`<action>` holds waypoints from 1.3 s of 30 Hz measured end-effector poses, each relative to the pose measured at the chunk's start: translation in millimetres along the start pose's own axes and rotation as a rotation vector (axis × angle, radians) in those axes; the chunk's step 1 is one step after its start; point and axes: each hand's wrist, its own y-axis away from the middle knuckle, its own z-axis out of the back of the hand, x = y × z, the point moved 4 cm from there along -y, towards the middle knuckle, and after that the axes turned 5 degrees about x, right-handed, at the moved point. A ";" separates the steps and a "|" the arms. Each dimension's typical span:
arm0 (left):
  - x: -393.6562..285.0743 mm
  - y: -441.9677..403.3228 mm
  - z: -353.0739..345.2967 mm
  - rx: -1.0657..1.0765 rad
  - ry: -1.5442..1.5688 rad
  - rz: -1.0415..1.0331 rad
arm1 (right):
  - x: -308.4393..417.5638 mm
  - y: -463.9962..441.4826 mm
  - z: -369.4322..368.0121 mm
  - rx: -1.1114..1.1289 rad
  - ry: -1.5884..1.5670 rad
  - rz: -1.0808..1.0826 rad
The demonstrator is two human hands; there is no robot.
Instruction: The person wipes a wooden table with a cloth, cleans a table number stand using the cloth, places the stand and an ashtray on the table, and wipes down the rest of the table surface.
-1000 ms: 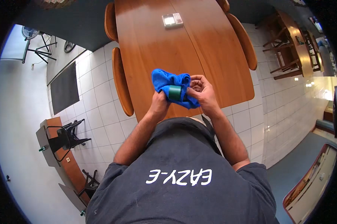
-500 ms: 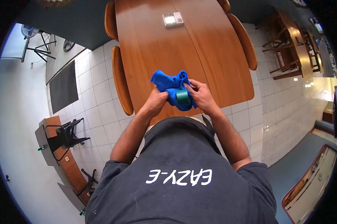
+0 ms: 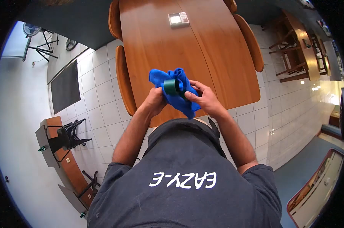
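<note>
A crumpled blue cloth (image 3: pixel 184 107) is held up over the near edge of the wooden table. Lying against the cloth is a short green cylinder (image 3: pixel 171 87), turned on its side, with a dark opening facing right. My left hand (image 3: pixel 155 100) is closed on the cloth from the left, below the green cylinder, and its fingertips are hidden behind the fabric. My right hand (image 3: pixel 205 99) grips the cloth on the right side, its thumb in front near the cylinder's opening and its fingers partly behind the cloth.
On the wooden table (image 3: pixel 156 41) lies a small device (image 3: pixel 179 19) with a bright screen, towards the far end. Wooden chairs (image 3: pixel 125 78) line both sides. A dark mat (image 3: pixel 66 85) and a black chair (image 3: pixel 71 135) are on the left; wooden furniture (image 3: pixel 299 41) stands far right.
The green cylinder has moved left and up and turned, so its dark opening now shows. The cloth has shifted with it, its lower corner hanging down. Both hands have moved slightly left.
</note>
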 end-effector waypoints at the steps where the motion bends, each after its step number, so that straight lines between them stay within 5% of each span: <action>1: 1.5 -2.1 3.7 -0.039 0.010 0.012 | 1.5 2.7 -4.7 -0.002 0.058 0.095; 3: 4.2 -7.7 3.7 -0.095 0.098 -0.028 | 0.7 6.7 -14.9 -0.028 0.265 0.294; 8: 7.6 1.1 8.1 -0.075 0.279 -0.099 | -11.5 18.5 8.1 -0.206 0.388 0.113; 11: 13.6 4.3 12.0 -0.070 0.291 -0.102 | -22.4 15.4 29.6 -0.255 0.392 0.208; 13: 18.6 3.9 6.8 -0.090 0.271 -0.130 | 1.6 26.4 30.3 -0.493 0.711 0.500; 17: 25.6 1.5 4.4 -0.200 0.260 -0.129 | 16.6 29.7 20.6 -0.656 0.772 0.591; 18: 28.2 0.2 4.1 -0.163 0.239 -0.128 | 18.5 28.4 14.2 -0.658 0.772 0.590; 20: 31.5 0.6 -3.0 -0.126 0.219 -0.126 | 11.3 21.8 4.8 -0.611 0.253 0.461; 22: 31.6 4.5 -15.6 -0.232 0.029 -0.157 | 12.1 20.8 -13.1 -0.502 0.186 0.499; 25: 38.5 3.7 -9.8 -0.253 0.230 -0.131 | 2.6 19.1 -21.1 -0.308 0.119 0.609; 27: 39.7 4.0 -11.2 -0.275 0.308 -0.096 | 6.7 24.8 -23.0 -0.237 0.787 0.661; 34: 40.2 9.3 -4.3 -0.316 0.113 -0.099 | -3.8 33.1 -26.7 -0.153 1.110 0.644; 36: 47.1 2.6 0.9 -0.292 0.150 -0.096 | -1.4 28.7 -25.2 -0.175 1.051 0.680; 38: 52.0 -1.1 3.6 -0.252 0.219 -0.111 | -15.7 14.1 -11.0 -0.334 0.000 0.424; 39: 50.4 0.3 2.1 -0.255 0.218 -0.112 | -19.1 9.7 -6.4 -0.372 -0.107 0.333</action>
